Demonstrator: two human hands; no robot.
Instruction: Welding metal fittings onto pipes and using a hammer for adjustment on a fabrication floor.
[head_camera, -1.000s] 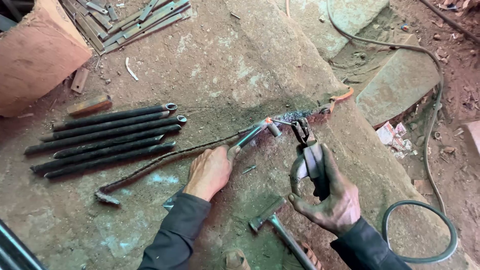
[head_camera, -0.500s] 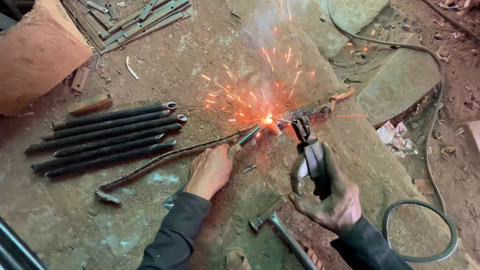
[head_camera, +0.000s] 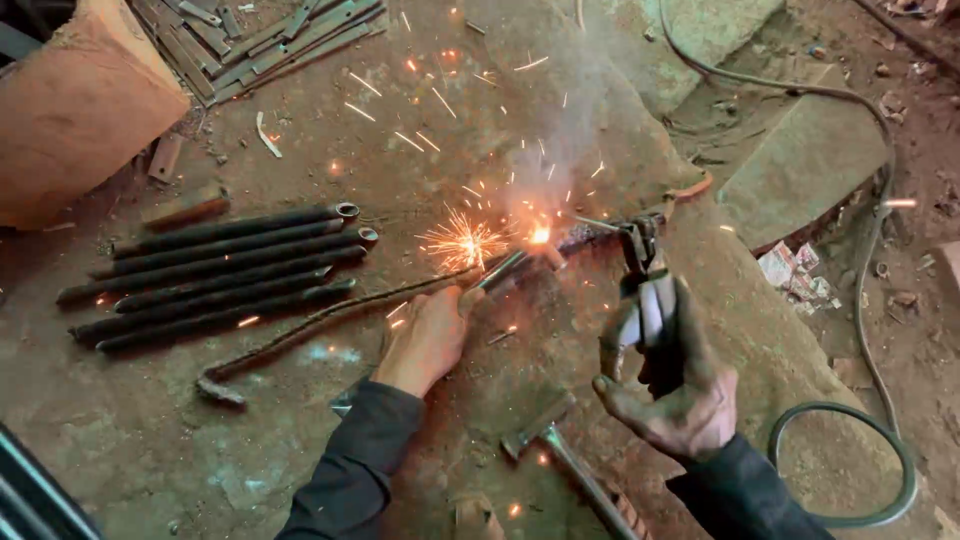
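Our left hand (head_camera: 428, 340) pins a stiff, heavy-looking twisted rod (head_camera: 330, 315) to the stone slab (head_camera: 300, 440), safest gripped away from the sparking tip, while our right hand (head_camera: 668, 385) clasps the welding holder (head_camera: 648, 300).

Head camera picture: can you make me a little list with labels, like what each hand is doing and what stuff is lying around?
left hand: presses a thin twisted rod down on the stone slab
right hand: grips a welding electrode holder
arc point: bright glow at the rod's end, sparks and smoke flying
dark tubes: a row lying left of the hands
hammer: lying between the forearms
cable: loops along the right side
flat metal strips: piled at the top left
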